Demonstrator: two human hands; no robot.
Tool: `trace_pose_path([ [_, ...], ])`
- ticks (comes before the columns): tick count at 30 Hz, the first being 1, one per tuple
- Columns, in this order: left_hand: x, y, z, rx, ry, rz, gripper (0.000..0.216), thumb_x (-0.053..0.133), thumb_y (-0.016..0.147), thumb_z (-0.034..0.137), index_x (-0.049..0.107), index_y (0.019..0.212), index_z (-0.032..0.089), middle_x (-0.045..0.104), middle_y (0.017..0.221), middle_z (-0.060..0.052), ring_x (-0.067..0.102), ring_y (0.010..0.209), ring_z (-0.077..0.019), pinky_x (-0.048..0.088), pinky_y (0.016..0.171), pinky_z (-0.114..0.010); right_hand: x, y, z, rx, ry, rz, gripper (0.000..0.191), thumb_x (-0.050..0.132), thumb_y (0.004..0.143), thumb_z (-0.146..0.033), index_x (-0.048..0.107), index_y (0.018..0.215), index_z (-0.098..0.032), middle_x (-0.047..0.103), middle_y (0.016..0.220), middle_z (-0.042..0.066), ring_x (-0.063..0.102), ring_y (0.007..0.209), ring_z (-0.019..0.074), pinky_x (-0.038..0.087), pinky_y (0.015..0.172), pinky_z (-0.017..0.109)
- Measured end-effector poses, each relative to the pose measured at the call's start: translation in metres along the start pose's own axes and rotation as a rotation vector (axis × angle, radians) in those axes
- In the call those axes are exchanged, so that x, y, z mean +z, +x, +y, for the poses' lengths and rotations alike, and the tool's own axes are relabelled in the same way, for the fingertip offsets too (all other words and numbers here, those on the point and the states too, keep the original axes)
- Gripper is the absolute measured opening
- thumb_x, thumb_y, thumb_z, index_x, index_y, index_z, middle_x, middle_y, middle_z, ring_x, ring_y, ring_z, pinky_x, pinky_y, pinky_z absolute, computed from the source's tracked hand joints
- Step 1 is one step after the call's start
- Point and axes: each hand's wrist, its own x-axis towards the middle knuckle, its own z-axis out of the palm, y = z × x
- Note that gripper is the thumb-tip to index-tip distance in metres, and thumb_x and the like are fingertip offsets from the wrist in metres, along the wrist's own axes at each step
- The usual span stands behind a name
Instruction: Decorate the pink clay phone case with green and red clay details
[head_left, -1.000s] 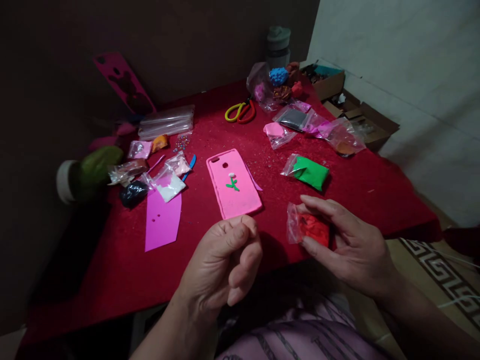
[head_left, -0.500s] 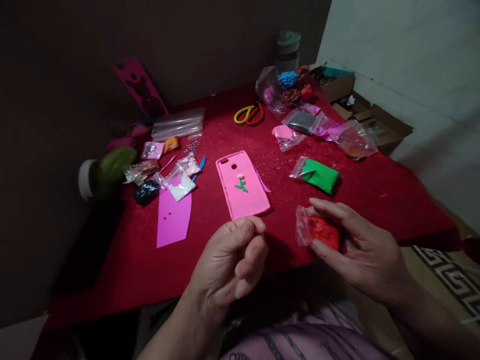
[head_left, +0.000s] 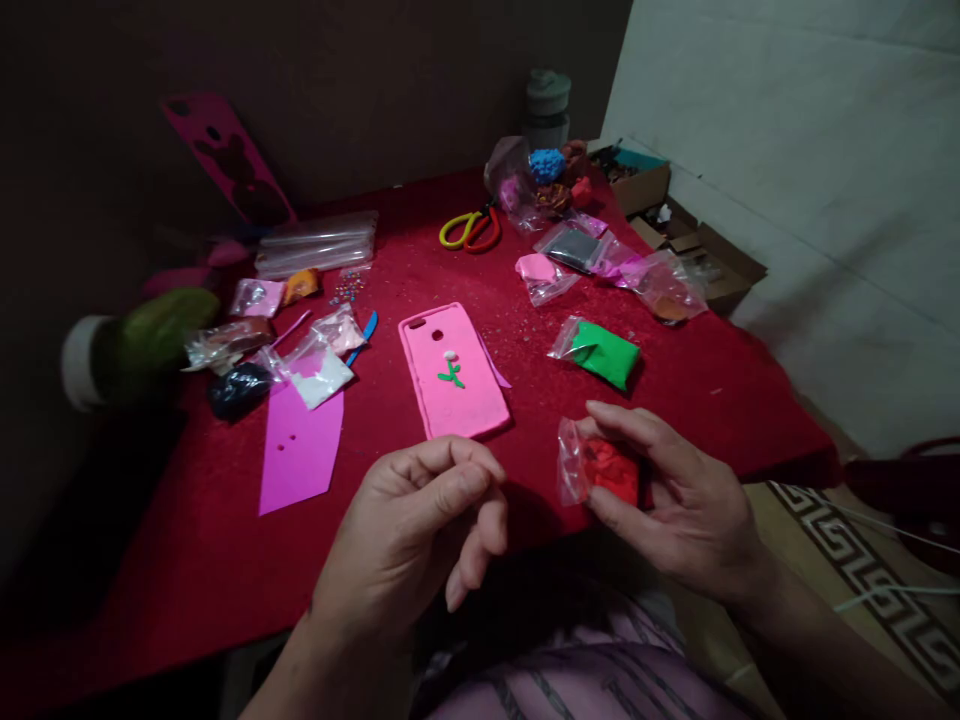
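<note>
My right hand [head_left: 679, 510] grips a small clear bag of red clay [head_left: 611, 470] by its sides, thumb below and fingers above, near the front edge of the table. To the left, my left hand [head_left: 420, 520] is raised with thumb and index finger pinched together and the other fingers curled; whatever may be between the fingertips is too small to make out. Just beyond it lies a pink clay-covered phone case [head_left: 469, 400] bearing a green stem with a white tip [head_left: 451, 370]. A bag of green clay [head_left: 606, 353] rests beyond the red one.
On the red tablecloth [head_left: 420, 260] lie scissors [head_left: 471, 228], a magenta sheet [head_left: 304, 460] with two red dots, a white clay bag [head_left: 319, 375] and a blue tool [head_left: 365, 335]. A green bottle [head_left: 142, 340] is at left. Cardboard boxes [head_left: 705, 250] stand beyond the right edge.
The view has turned to the right, so everything sits further left. My left hand's lower fingers have loosened somewhat, its thumb and index still pinched. The right hand keeps hold of the red clay bag.
</note>
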Motion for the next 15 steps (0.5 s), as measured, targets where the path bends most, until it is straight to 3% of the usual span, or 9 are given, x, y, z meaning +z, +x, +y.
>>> trace_pose_path([
  [5, 0.009, -0.002, 0.002, 0.051, 0.292, -0.005, 0.014, 0.069, 0.085, 0.028, 0.067, 0.079, 0.015, 0.069, 0.067, -0.005, 0.059, 0.048, -0.01, 0.045, 0.042, -0.013, -0.003, 0.004, -0.006, -0.089, -0.035, -0.024, 0.065, 0.063, 0.084, -0.011, 0.04, 0.142, -0.029, 0.064, 0.122, 0.008, 0.065, 0.107, 0.0211, 0.054, 0.094, 0.038],
  [10, 0.012, 0.003, -0.001, 0.248, 0.645, -0.049, 0.017, 0.063, 0.089, 0.03, 0.067, 0.081, 0.016, 0.063, 0.059, -0.002, 0.056, 0.047, -0.0095, 0.041, 0.042, -0.012, -0.003, 0.007, -0.01, -0.201, -0.103, -0.016, 0.063, 0.062, 0.083, -0.009, 0.041, 0.141, -0.022, 0.067, 0.115, 0.01, 0.065, 0.101, 0.0204, 0.056, 0.089, 0.036],
  [15, 0.012, 0.007, -0.001, 0.33, 0.909, -0.067, 0.015, 0.06, 0.092, 0.029, 0.063, 0.083, 0.017, 0.063, 0.062, -0.001, 0.056, 0.05, -0.0098, 0.042, 0.047, -0.014, -0.004, 0.009, -0.009, -0.213, -0.106, -0.012, 0.062, 0.061, 0.083, -0.008, 0.041, 0.141, -0.022, 0.067, 0.114, 0.01, 0.065, 0.098, 0.0209, 0.056, 0.086, 0.036],
])
